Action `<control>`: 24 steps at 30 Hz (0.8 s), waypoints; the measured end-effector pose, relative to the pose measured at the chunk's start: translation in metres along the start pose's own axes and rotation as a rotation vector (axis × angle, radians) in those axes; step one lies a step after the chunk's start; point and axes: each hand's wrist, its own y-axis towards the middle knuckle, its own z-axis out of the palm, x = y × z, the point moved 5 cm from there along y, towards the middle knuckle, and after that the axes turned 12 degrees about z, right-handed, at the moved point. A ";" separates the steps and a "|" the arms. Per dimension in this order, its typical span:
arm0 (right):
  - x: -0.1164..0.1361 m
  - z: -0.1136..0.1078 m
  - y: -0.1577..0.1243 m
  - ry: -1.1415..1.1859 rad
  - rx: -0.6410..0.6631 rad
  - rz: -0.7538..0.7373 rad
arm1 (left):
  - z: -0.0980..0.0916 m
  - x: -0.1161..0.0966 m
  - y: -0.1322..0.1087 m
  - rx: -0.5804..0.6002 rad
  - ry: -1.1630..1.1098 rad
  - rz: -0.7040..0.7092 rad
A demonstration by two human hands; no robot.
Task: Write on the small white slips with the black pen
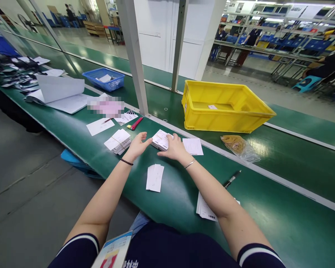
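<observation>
A stack of small white printed slips (160, 139), with a rubber band around it, lies on the green bench between my hands. My right hand (175, 148) grips the stack's right end, thumb along the near side and fingers over the top. Beside its left end is my left hand (139, 146), fingers apart and holding nothing; its thumb tip is at the stack's edge. Left of that hand sits another banded stack of slips (118, 141). A few loose slips (155, 178) lie nearer my body, and a white sheet (193, 146) is just right of my right hand.
A yellow bin (226, 119) stands across the metal strip, near a bag of rubber bands (236, 144). More slips (205, 208) and a pen (232, 178) lie by my right forearm. A red cutter (136, 123), a blue basket (108, 83) and an open folder (72, 104) are leftward. A post (134, 56) rises ahead.
</observation>
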 end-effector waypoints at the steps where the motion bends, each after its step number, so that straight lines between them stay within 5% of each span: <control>1: -0.001 0.006 0.001 0.015 0.025 0.003 | -0.001 0.002 0.001 0.003 0.004 -0.007; 9: -0.014 0.020 0.004 0.068 -0.053 -0.080 | -0.003 0.000 -0.004 0.038 0.065 -0.008; 16: -0.022 0.026 0.014 0.080 -0.077 -0.120 | -0.003 -0.008 -0.070 0.244 0.328 0.145; 24: -0.044 0.006 0.010 0.305 -0.170 -0.130 | -0.009 0.017 -0.108 0.227 0.297 0.000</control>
